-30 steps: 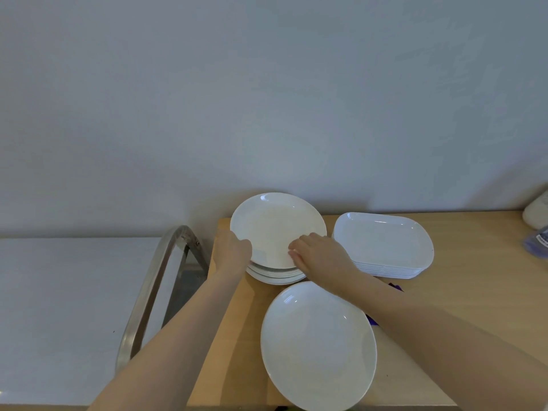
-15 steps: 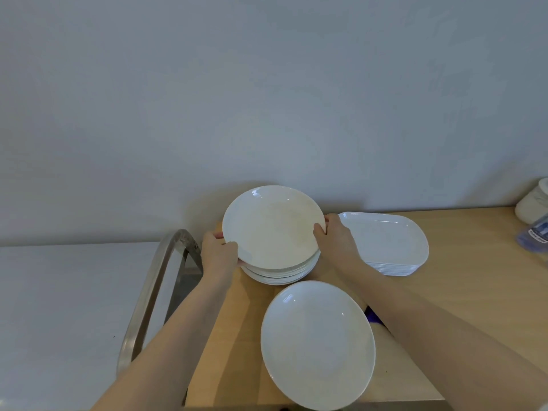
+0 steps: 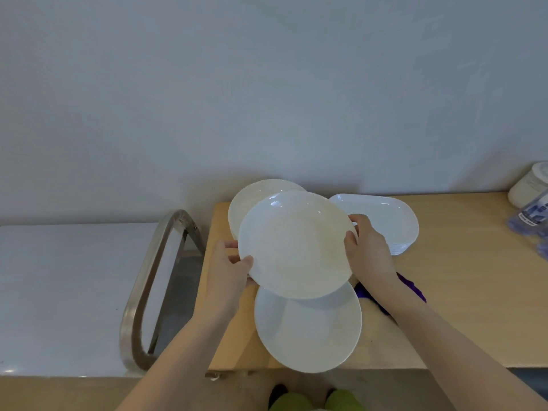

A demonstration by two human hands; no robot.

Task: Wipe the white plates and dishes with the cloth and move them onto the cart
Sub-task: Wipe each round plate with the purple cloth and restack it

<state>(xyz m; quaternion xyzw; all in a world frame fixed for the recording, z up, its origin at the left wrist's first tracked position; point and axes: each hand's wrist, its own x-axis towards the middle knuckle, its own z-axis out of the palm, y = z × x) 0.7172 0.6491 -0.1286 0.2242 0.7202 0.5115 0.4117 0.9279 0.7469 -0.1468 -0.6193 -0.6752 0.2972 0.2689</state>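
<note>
I hold a round white plate [image 3: 296, 243] in the air between both hands, above the left end of the wooden table [image 3: 462, 307]. My left hand [image 3: 228, 274] grips its near-left rim: the thumb lies curled over the top of the rim and the other fingers are tucked beneath it, out of sight. My right hand [image 3: 367, 250] grips the right rim, thumb on the upper edge and fingers curled behind and under the plate. The plate sits roughly level, tipped a little toward me, with its hollow facing up.

Behind it, at the table's far-left corner, the stack of round plates [image 3: 252, 200] shows only as a crescent past the held plate's far-left edge. Below the held plate, at the table's near edge, lies another round plate [image 3: 308, 330], its far part hidden under the one I carry; whether the two touch I cannot tell. To the right of my right hand, against the far edge, stands a stack of oblong white dishes [image 3: 385, 218]. The purple cloth [image 3: 412, 287] lies on the table under my right forearm, partly covered by it.

Left of the table stands the cart [image 3: 59, 292], its white top well apart from the plate, its curved metal handle [image 3: 154, 280] just beside the table's left edge. A white jar [image 3: 527, 185] stands at the table's far-right corner.
</note>
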